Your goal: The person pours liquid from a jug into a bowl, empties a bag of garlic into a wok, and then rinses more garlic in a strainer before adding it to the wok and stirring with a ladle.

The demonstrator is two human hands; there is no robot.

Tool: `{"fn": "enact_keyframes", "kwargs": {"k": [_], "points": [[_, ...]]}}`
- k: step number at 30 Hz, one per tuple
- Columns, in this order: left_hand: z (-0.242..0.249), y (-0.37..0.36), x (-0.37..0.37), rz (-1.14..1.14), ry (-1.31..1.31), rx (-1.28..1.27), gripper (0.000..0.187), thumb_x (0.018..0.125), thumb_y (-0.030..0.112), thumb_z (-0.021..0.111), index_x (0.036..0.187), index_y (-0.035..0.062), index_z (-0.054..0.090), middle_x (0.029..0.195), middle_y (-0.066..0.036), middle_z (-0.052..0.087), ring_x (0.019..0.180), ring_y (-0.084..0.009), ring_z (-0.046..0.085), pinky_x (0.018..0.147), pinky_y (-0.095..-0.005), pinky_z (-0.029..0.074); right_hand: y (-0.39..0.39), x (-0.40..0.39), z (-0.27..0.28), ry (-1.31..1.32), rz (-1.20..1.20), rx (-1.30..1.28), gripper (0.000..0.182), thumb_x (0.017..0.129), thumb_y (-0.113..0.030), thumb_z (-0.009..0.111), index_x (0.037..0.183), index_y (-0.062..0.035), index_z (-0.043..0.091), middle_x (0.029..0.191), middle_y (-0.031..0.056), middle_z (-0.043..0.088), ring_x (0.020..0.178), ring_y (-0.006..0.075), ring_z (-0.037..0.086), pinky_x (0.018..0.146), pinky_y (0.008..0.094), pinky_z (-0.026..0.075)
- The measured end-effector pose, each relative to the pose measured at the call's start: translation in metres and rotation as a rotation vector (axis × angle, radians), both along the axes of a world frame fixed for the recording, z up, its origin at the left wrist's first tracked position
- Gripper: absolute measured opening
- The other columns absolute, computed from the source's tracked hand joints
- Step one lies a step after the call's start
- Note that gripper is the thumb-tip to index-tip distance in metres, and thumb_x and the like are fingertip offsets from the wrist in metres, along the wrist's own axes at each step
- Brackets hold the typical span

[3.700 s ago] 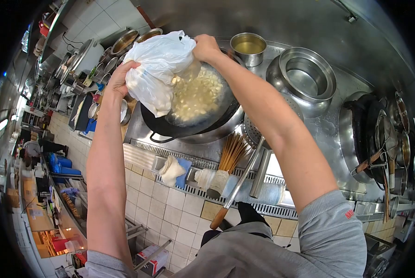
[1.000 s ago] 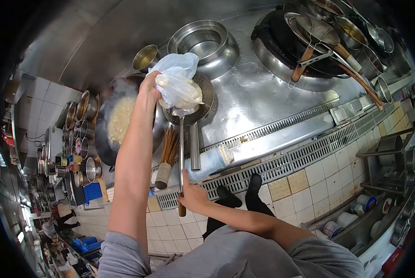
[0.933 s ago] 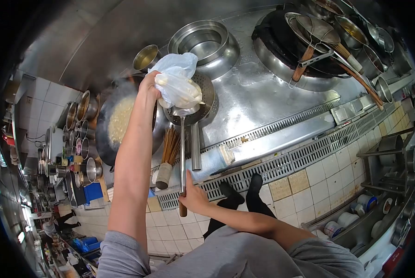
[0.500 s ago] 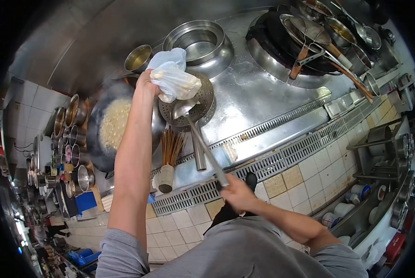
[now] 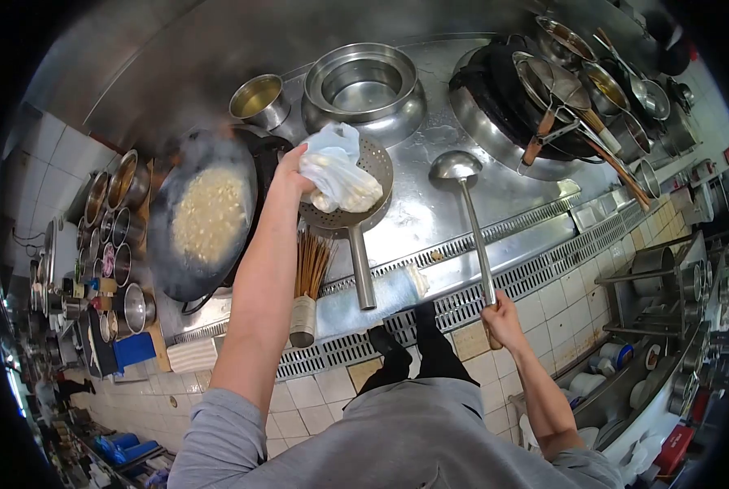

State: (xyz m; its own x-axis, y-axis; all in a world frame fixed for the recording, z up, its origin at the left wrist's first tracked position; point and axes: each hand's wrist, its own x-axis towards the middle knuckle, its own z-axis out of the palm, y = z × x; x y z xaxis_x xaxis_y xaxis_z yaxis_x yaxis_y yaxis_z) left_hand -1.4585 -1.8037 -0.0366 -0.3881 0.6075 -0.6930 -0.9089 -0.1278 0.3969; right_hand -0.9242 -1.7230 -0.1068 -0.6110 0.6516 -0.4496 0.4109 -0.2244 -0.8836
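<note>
A light cloth [image 5: 338, 173] is gripped in my left hand [image 5: 291, 169], above a perforated strainer [image 5: 374, 163] whose metal handle points toward me. My right hand [image 5: 504, 321] is closed around the handle end of a long ladle [image 5: 456, 165], its bowl over the steel counter to the right of the strainer. On the left, a black wok [image 5: 169, 244] holds bubbling, pale food [image 5: 210, 215] and steams. A bamboo brush [image 5: 311, 265] stands beside my left forearm, near a folded blue towel [image 5: 364, 310].
Behind the strainer stand a wide steel pot [image 5: 363, 81] and a small pot of yellow liquid [image 5: 259, 99]. Strainers and a dark wok [image 5: 495, 102] are stacked at the right. Metal bowls [image 5: 127, 181] line the left side; a slotted drain [image 5: 544, 248] edges the counter.
My right hand has moved right with the ladle, whose bowl has left the strainer. My left hand and the cloth have shifted slightly right and down in view. The wok appears more tilted.
</note>
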Motion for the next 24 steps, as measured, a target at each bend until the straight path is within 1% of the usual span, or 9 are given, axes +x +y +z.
{"fn": "enact_keyframes", "kwargs": {"k": [3, 7, 10, 14, 15, 16, 17, 20, 24], "points": [[-0.013, -0.012, 0.017, 0.102, 0.049, -0.046, 0.041, 0.094, 0.028, 0.052, 0.121, -0.0026, 0.054, 0.12, -0.02, 0.061, 0.11, -0.0374, 0.06, 0.099, -0.0548, 0.044, 0.021, -0.005, -0.017, -0.044, 0.012, 0.079, 0.04, 0.078, 0.001, 0.056, 0.118, 0.0, 0.056, 0.068, -0.0029, 0.05, 0.056, 0.0047, 0.043, 0.048, 0.0227, 0.033], [-0.039, -0.043, 0.066, 0.056, 0.573, -0.379, 0.047, 0.083, 0.018, 0.068, 0.122, -0.0032, 0.051, 0.115, -0.021, 0.06, 0.109, -0.0398, 0.057, 0.094, -0.0483, 0.044, 0.032, -0.001, -0.045, -0.014, -0.008, 0.232, 0.047, 0.077, 0.0, 0.061, 0.123, 0.0014, 0.052, 0.071, -0.0003, 0.052, 0.058, 0.0067, 0.044, 0.051, 0.0243, 0.036], [-0.065, -0.062, 0.108, 0.141, 1.536, -1.077, 0.066, 0.067, 0.021, 0.081, 0.119, -0.0049, 0.05, 0.112, -0.023, 0.056, 0.106, -0.0354, 0.056, 0.092, -0.0394, 0.045, 0.036, -0.002, -0.029, -0.01, 0.009, 0.307, 0.056, 0.077, 0.0, 0.066, 0.13, 0.0017, 0.046, 0.071, 0.0027, 0.053, 0.061, 0.0094, 0.048, 0.054, 0.0262, 0.04], [-0.064, -0.041, 0.139, -0.252, 1.581, -1.244, 0.046, 0.073, 0.021, 0.074, 0.107, -0.0058, 0.056, 0.109, -0.023, 0.057, 0.103, -0.0392, 0.055, 0.093, -0.0441, 0.042, 0.04, -0.016, 0.001, -0.172, 0.064, 0.412, 0.058, 0.076, -0.004, 0.071, 0.128, 0.0029, 0.046, 0.083, 0.0106, 0.057, 0.071, 0.0186, 0.057, 0.062, 0.0316, 0.046], [-0.067, -0.04, 0.137, -0.344, 1.598, -1.325, 0.037, 0.077, 0.019, 0.07, 0.102, -0.0052, 0.059, 0.106, -0.022, 0.058, 0.103, -0.0401, 0.053, 0.093, -0.0456, 0.041, 0.042, -0.024, 0.005, -0.17, 0.105, 0.717, 0.06, 0.075, -0.006, 0.073, 0.128, 0.0022, 0.047, 0.089, 0.0129, 0.058, 0.078, 0.0239, 0.057, 0.069, 0.035, 0.047], [-0.068, -0.041, 0.135, -0.333, 1.587, -1.341, 0.037, 0.077, 0.019, 0.07, 0.102, -0.0052, 0.059, 0.106, -0.022, 0.058, 0.103, -0.0401, 0.053, 0.093, -0.0456, 0.041, 0.042, -0.036, 0.018, -0.16, 0.141, 1.023, 0.061, 0.074, -0.009, 0.076, 0.127, 0.0014, 0.048, 0.095, 0.0152, 0.058, 0.086, 0.0292, 0.058, 0.075, 0.0383, 0.047], [-0.068, -0.041, 0.134, -0.32, 1.649, -1.286, 0.027, 0.079, 0.016, 0.067, 0.096, -0.0041, 0.061, 0.102, -0.021, 0.059, 0.1, -0.0408, 0.054, 0.09, -0.0464, 0.042, 0.043, -0.055, 0.028, -0.081, 0.165, 0.917, 0.059, 0.073, -0.013, 0.078, 0.124, 0.0002, 0.052, 0.102, 0.0177, 0.058, 0.097, 0.0361, 0.055, 0.084, 0.0428, 0.045], [-0.063, -0.036, 0.135, -0.246, 1.772, -1.095, 0.015, 0.083, 0.012, 0.063, 0.086, -0.0025, 0.062, 0.093, -0.02, 0.061, 0.094, -0.0417, 0.055, 0.084, -0.0483, 0.042, 0.046, -0.141, 0.031, 0.184, 0.259, 1.005, 0.038, 0.077, -0.014, 0.073, 0.11, 0.001, 0.06, 0.102, 0.0175, 0.06, 0.097, 0.0364, 0.056, 0.083, 0.0419, 0.046], [-0.028, -0.029, 0.131, 0.009, 1.795, -0.744, 0.013, 0.086, 0.008, 0.058, 0.082, -0.0045, 0.057, 0.084, -0.026, 0.057, 0.084, -0.0447, 0.055, 0.072, -0.0484, 0.042, 0.049, -0.268, 0.032, 0.284, 0.358, 1.107, 0.045, 0.078, -0.012, 0.07, 0.12, 0.0014, 0.058, 0.114, 0.0172, 0.061, 0.098, 0.0355, 0.054, 0.084, 0.0419, 0.047]]}}
